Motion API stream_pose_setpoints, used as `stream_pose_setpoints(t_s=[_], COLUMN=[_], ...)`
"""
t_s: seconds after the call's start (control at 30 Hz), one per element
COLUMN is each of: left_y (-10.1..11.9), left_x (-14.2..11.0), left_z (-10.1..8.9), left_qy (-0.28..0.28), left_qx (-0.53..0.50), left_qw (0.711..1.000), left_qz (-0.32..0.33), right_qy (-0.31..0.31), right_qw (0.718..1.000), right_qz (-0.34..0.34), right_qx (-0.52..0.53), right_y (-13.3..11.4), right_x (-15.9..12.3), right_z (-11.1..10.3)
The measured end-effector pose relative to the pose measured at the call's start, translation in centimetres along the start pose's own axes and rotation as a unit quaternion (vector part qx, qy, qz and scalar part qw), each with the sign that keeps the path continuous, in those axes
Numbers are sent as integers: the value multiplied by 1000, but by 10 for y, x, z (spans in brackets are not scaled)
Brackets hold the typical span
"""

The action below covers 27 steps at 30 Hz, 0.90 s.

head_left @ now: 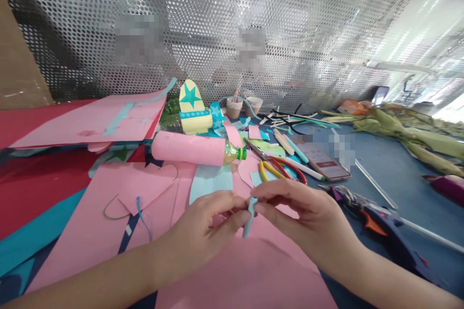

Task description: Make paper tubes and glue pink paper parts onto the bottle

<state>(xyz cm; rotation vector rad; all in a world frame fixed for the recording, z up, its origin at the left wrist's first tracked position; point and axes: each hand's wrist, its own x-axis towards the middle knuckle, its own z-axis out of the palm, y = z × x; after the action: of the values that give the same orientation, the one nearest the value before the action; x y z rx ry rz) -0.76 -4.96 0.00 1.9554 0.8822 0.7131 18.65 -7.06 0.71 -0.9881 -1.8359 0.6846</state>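
Observation:
A small light-blue roll of paper is pinched between both hands, over pink paper sheets. My left hand grips it from the left with thumb and fingers. My right hand holds its upper end from the right. Just beyond them lies a plastic bottle wrapped in pink paper, on its side, its green cap pointing right. Scissors with red and yellow handles rest past my right hand. To the right of that hand is a dark blue glue gun with an orange trigger.
A phone, a marker and clear glue sticks lie at right. Corn husks spread at the far right. Behind the bottle stand a yellow paper piece with a teal star and two small cups. Stacked sheets fill the left.

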Motion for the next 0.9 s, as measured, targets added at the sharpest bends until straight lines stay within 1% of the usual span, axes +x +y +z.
stream_pose_setpoints(t_s=[0.1, 0.23, 0.37, 0.47, 0.57, 0.67, 0.73, 0.8, 0.9], left_y=[-1, -1, 0, 0, -1, -3, -4, -6, -8], left_x=[-1, -2, -1, 0, 2, 5, 6, 6, 4], left_z=[0, 0, 0, 2, 4, 4, 4, 4, 4], left_qy=[-19, -47, -61, -46, -32, -6, 11, 17, 22], left_qx=[-11, -29, -79, -121, -166, -211, -214, -194, -158], left_qw=[1000, 998, 994, 989, 982, 973, 972, 976, 983], left_qz=[3, -6, -36, -68, -82, -89, -93, -93, -91], right_qy=[1, 16, 6, -1, 11, 36, 47, 30, -17], right_qw=[1000, 999, 999, 998, 996, 995, 995, 997, 996], right_qz=[1, 16, 37, 60, 74, 68, 57, 62, 86], right_qx=[-31, -37, -28, 10, 39, 61, 67, 45, -28], right_y=[0, 1, 0, 0, 2, 7, 10, 10, 7], right_x=[0, 0, 0, 2, 4, 6, 7, 8, 8], right_z=[-1, -2, -2, 0, 1, 1, 0, -1, -1])
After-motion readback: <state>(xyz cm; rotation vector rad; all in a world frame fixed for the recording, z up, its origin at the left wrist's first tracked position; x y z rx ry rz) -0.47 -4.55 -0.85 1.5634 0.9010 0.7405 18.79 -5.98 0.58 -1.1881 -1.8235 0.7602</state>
